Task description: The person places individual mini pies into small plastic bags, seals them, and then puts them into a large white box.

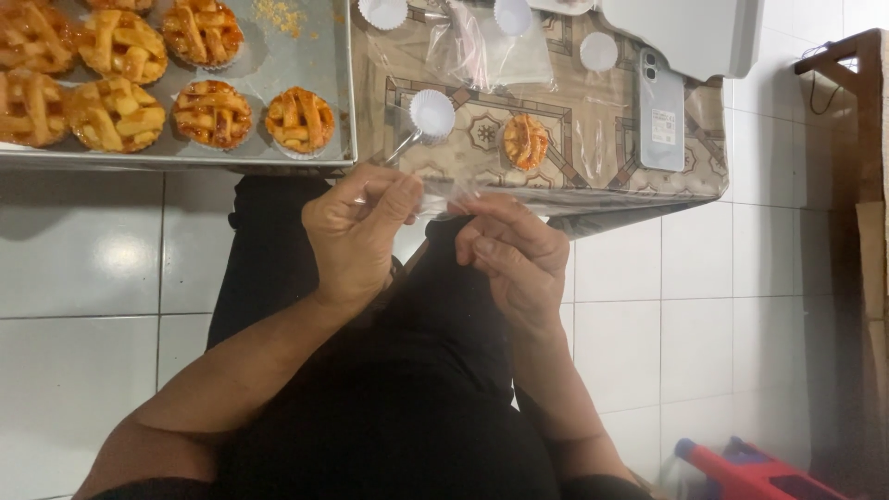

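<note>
— Both hands sit closest, over a dark lap. What do they hold?

— Left hand [356,231] and right hand [514,255] each pinch one end of a small clear plastic bag [443,196], fingers closed on it, just off the counter [593,176] edge.

— And on the counter?

— One lattice tart [525,141] lying alone, a white paper cup [431,114] near it, a phone [661,109] to the right. A metal tray [306,56] with more lattice tarts [214,113] rests on the left.
</note>
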